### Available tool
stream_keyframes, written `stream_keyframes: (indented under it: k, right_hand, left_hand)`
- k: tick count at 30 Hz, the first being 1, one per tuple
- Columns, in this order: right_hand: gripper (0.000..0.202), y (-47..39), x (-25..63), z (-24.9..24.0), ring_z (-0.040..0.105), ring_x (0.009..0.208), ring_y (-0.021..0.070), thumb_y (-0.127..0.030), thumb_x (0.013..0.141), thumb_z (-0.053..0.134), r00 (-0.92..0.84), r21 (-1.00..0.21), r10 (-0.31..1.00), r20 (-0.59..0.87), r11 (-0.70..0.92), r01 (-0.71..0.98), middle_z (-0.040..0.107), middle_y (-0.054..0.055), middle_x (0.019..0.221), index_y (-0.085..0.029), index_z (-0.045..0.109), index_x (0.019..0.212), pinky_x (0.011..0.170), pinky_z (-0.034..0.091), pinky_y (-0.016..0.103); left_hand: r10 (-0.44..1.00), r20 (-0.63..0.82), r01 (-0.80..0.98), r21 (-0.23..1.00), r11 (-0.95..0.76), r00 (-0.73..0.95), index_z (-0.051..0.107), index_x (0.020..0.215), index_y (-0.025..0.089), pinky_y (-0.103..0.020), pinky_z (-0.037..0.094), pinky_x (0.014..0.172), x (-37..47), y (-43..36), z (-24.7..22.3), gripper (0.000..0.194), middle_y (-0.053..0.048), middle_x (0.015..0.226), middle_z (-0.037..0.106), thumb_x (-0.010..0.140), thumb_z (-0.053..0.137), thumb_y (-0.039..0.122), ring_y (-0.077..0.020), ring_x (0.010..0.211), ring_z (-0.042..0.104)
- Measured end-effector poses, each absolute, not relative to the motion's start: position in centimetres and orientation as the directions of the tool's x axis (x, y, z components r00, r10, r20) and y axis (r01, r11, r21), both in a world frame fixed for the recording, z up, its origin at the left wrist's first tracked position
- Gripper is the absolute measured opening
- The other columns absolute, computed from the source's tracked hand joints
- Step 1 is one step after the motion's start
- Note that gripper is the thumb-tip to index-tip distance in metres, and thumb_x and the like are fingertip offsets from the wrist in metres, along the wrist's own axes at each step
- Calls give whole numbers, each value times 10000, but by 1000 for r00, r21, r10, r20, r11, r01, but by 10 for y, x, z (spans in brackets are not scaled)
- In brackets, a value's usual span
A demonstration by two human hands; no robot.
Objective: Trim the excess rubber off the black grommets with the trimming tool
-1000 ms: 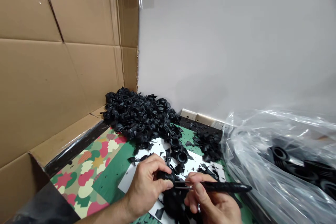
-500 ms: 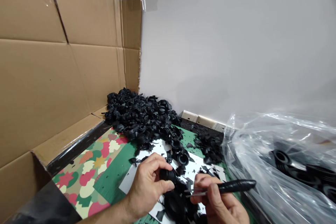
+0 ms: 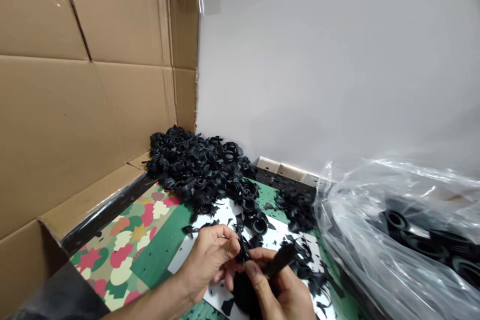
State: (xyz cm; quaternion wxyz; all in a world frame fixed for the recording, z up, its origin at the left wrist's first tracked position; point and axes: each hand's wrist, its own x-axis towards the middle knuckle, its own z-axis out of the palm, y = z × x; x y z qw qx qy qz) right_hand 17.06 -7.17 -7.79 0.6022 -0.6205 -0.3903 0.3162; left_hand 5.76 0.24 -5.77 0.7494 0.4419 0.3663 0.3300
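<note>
Preferably, the left hand (image 3: 210,258) should steady the black part (image 3: 242,249) pinched between its thumb and fingers, while the right hand (image 3: 276,284), pinching its right edge and gripping the black-handled tool (image 3: 283,258) (tip hidden), works gently, clear of the left fingertips.

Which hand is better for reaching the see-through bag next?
Probably the right hand: it's closer to the bag, with the left hand on the far side of it. But the right holds a tool, so it might need to put that down first.
</note>
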Motion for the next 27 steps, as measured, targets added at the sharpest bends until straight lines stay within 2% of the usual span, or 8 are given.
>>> stream_keyframes:
  k: [4, 6, 8, 10, 12, 15, 19, 27]
  right_hand:
    - [384, -71, 173, -74, 547, 484, 166, -566, 712, 609, 496, -997, 868, 14, -27, 75, 641, 32, 564, -185, 651, 736, 410, 373, 239]
    - [395, -71, 174, -69, 473, 410, 130, -572, 719, 593, 496, -996, 867, -35, -68, 49, 573, 0, 501, -180, 636, 695, 369, 322, 225]
    - [400, -71, 176, -64, 404, 356, 100, -572, 714, 597, 506, -994, 858, -84, -106, 14, 501, -37, 442, -173, 621, 693, 357, 300, 213]
    - [408, -70, 177, -62, 396, 345, 96, -577, 704, 607, 509, -992, 852, -122, -122, -33, 459, -56, 408, -169, 606, 702, 360, 295, 205]
    - [422, -69, 178, -63, 389, 343, 91, -588, 693, 623, 497, -991, 858, -130, -113, -65, 443, -65, 402, -167, 602, 706, 358, 292, 202]
    - [460, -68, 178, -64, 376, 348, 81, -623, 682, 638, 459, -993, 881, -112, -81, -87, 429, -71, 405, -164, 602, 696, 355, 281, 196]
    - [538, -69, 176, -62, 380, 367, 68, -675, 633, 668, 396, -975, 908, -137, -55, -213, 443, -70, 445, -148, 577, 692, 368, 285, 183]
    - [507, -65, 175, -68, 388, 348, 53, -639, 637, 701, 352, -922, 918, -184, -37, -385, 431, -86, 486, -162, 534, 673, 369, 262, 185]
  left_hand:
    - [805, -261, -51, 940, 339, 532, 523, 639, 150, -151, 165, 300, 57, 3, -58, 603, -5, 455, 597, 592, 613, 745, -62, 290, 458]
    - [821, -209, -17, 966, 257, 531, 567, 682, 134, -166, 206, 330, 56, 2, -57, 609, -6, 523, 600, 617, 597, 739, -63, 335, 459]
    - [869, -110, 7, 993, 121, 483, 622, 829, 130, -176, 277, 386, 55, 0, -54, 558, -4, 672, 621, 570, 745, 610, -63, 426, 469]
    - [901, -2, 44, 999, -19, 433, 643, 963, 168, -187, 351, 465, 55, -4, -51, 545, -11, 861, 627, 510, 869, 369, -75, 535, 488]
    - [897, 89, 78, 988, -136, 434, 670, 995, 213, -199, 395, 533, 56, -7, -47, 522, -14, 990, 612, 513, 867, 185, -96, 620, 512]
    - [876, 175, 72, 970, -230, 450, 717, 947, 232, -218, 426, 597, 57, -8, -46, 408, -10, 950, 622, 572, 811, 101, -124, 669, 532]
    - [877, 192, -10, 978, -210, 440, 749, 878, 214, -226, 437, 608, 57, -4, -51, 309, -21, 861, 643, 595, 789, 97, -140, 670, 550]
    - [921, 125, -164, 984, -68, 369, 771, 829, 213, -211, 464, 621, 56, -3, -58, 275, -29, 883, 648, 574, 790, 113, -141, 688, 589]
